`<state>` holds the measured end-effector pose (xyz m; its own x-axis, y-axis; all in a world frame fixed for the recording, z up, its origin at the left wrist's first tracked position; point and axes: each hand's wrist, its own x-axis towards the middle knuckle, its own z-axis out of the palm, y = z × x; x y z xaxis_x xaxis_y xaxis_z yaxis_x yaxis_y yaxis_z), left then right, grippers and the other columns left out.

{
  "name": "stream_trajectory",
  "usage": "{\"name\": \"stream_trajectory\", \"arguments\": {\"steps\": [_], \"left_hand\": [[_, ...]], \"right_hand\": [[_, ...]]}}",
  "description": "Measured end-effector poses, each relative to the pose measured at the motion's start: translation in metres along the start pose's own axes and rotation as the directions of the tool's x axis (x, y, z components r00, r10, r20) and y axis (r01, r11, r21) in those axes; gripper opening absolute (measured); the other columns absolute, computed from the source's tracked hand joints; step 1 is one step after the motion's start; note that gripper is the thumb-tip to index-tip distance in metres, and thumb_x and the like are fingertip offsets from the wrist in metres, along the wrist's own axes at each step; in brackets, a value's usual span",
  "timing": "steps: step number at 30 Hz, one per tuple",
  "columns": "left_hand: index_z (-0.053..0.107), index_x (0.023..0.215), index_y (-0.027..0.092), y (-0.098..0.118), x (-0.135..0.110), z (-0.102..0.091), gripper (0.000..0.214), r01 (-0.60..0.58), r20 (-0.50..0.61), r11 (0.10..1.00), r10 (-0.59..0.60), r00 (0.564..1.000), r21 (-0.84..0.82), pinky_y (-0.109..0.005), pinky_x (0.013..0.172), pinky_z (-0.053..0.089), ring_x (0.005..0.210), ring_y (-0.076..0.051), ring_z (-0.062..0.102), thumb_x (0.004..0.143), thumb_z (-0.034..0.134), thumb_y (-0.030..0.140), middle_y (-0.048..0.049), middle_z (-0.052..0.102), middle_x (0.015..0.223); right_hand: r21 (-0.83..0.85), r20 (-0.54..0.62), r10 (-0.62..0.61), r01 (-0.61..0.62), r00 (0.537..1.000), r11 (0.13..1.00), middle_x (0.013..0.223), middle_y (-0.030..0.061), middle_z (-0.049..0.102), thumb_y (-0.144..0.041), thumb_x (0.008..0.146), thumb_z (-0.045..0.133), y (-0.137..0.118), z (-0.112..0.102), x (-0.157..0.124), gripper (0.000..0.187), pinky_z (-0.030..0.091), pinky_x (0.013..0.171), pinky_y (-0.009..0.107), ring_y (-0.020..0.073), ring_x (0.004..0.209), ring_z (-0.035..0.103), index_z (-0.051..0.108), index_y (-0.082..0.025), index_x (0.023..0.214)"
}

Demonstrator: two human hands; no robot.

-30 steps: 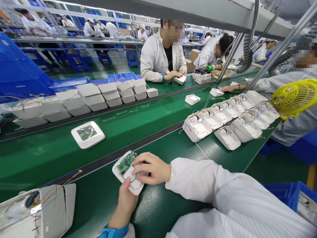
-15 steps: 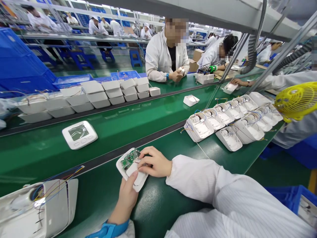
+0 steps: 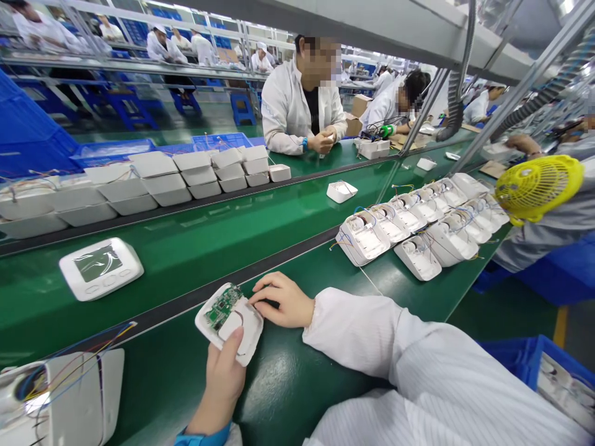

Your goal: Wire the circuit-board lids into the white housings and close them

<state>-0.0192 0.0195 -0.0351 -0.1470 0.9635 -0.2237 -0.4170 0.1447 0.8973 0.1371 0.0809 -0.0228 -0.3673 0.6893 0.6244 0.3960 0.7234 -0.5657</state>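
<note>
At lower centre, the white plastic housing [image 3: 242, 328] looks smooth and matt, its green circuit board [image 3: 222, 308] glossy. The green bench mat [image 3: 288, 384] below has a dull sheen.

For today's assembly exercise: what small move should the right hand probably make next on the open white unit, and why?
Probably press the dark wire down into the open white unit: the left hand steadies its near edge, the right hand rests at its far edge, and the green circuit board lies exposed.
</note>
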Motion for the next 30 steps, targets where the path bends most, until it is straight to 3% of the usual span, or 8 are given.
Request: {"name": "stream_trajectory", "arguments": {"steps": [4, 7, 9, 12, 16, 23, 27, 30], "left_hand": [[0.059, 0.127, 0.019, 0.005, -0.003, 0.003, 0.053, 0.008, 0.096, 0.999, -0.005, 0.995, -0.031, -0.046, 0.102, 0.051, 0.112, -0.031, 0.064, 0.079, 0.068, 0.042, -0.0095, 0.066, 0.125], [0.059, 0.125, 0.019, 0.007, -0.004, 0.006, 0.055, -0.011, 0.102, 1.0, 0.014, 0.995, -0.027, -0.047, 0.099, 0.052, 0.106, -0.031, 0.067, 0.076, 0.071, 0.043, -0.0111, 0.065, 0.126], [0.06, 0.123, 0.018, 0.007, -0.003, 0.007, 0.056, -0.023, 0.118, 1.0, 0.024, 0.993, -0.008, -0.047, 0.1, 0.051, 0.105, -0.03, 0.068, 0.075, 0.072, 0.044, -0.0119, 0.064, 0.127], [0.062, 0.121, 0.017, 0.006, -0.002, 0.007, 0.055, -0.038, 0.136, 0.999, 0.034, 0.99, 0.028, -0.046, 0.102, 0.05, 0.106, -0.03, 0.067, 0.075, 0.071, 0.047, -0.0132, 0.064, 0.128], [0.064, 0.118, 0.015, 0.007, -0.003, 0.006, 0.057, -0.057, 0.139, 0.997, 0.05, 0.989, 0.051, -0.046, 0.1, 0.051, 0.107, -0.032, 0.067, 0.074, 0.07, 0.051, -0.0156, 0.063, 0.129], [0.064, 0.119, 0.014, 0.004, -0.003, 0.005, 0.06, -0.062, 0.151, 0.995, 0.049, 0.987, 0.082, -0.045, 0.098, 0.052, 0.109, -0.033, 0.066, 0.075, 0.068, 0.054, -0.0171, 0.063, 0.128], [0.063, 0.118, 0.015, 0.005, -0.005, 0.005, 0.059, -0.041, 0.148, 0.995, 0.027, 0.989, 0.091, -0.046, 0.101, 0.05, 0.114, -0.035, 0.063, 0.073, 0.07, 0.052, -0.0152, 0.063, 0.129], [0.062, 0.12, 0.017, 0.007, -0.003, 0.006, 0.062, -0.002, 0.127, 0.996, -0.01, 0.992, 0.093, -0.049, 0.104, 0.048, 0.116, -0.036, 0.061, 0.069, 0.073, 0.052, -0.0126, 0.064, 0.127]], "right_hand": [[-0.124, -0.005, 0.064, -0.064, 0.998, 0.99, 0.107, 0.0076, 0.066, -0.02, 0.09, 0.055, 0.026, -0.012, 0.011, 0.018, 0.044, 0.102, 0.039, 0.0187, 0.11, 0.055, 0.067, -0.021, 0.104], [-0.259, -0.054, 0.248, -0.253, 0.967, 0.932, 0.115, 0.0071, 0.065, -0.024, 0.087, 0.058, 0.055, -0.029, 0.02, 0.028, 0.04, 0.107, 0.037, 0.0192, 0.117, 0.052, 0.066, -0.021, 0.114], [-0.315, -0.131, 0.401, -0.421, 0.907, 0.85, 0.122, 0.0076, 0.063, -0.024, 0.085, 0.059, 0.077, -0.04, 0.029, 0.038, 0.036, 0.111, 0.036, 0.0199, 0.122, 0.049, 0.062, -0.02, 0.123], [-0.322, -0.242, 0.514, -0.568, 0.823, 0.757, 0.132, 0.0145, 0.056, -0.023, 0.084, 0.057, 0.113, -0.058, 0.047, 0.051, 0.033, 0.112, 0.042, 0.0254, 0.127, 0.046, 0.054, -0.013, 0.134], [-0.284, -0.357, 0.641, -0.733, 0.68, 0.618, 0.134, 0.0178, 0.055, -0.024, 0.084, 0.054, 0.153, -0.081, 0.078, 0.062, 0.036, 0.109, 0.041, 0.0259, 0.126, 0.05, 0.04, -0.008, 0.142], [-0.205, -0.464, 0.765, -0.894, 0.448, 0.399, 0.123, 0.0179, 0.062, -0.015, 0.084, 0.045, 0.181, -0.108, 0.099, 0.077, 0.045, 0.096, 0.041, 0.0275, 0.112, 0.061, 0.012, -0.01, 0.153], [-0.218, -0.475, 0.788, -0.92, 0.391, 0.325, 0.109, 0.0164, 0.068, -0.016, 0.085, 0.047, 0.181, -0.11, 0.101, 0.071, 0.049, 0.088, 0.038, 0.0278, 0.102, 0.066, 0.02, -0.011, 0.151], [-0.256, -0.463, 0.789, -0.913, 0.404, 0.317, 0.107, 0.0158, 0.07, -0.019, 0.087, 0.048, 0.181, -0.109, 0.105, 0.058, 0.05, 0.084, 0.037, 0.0275, 0.097, 0.068, 0.035, -0.011, 0.143]]}}
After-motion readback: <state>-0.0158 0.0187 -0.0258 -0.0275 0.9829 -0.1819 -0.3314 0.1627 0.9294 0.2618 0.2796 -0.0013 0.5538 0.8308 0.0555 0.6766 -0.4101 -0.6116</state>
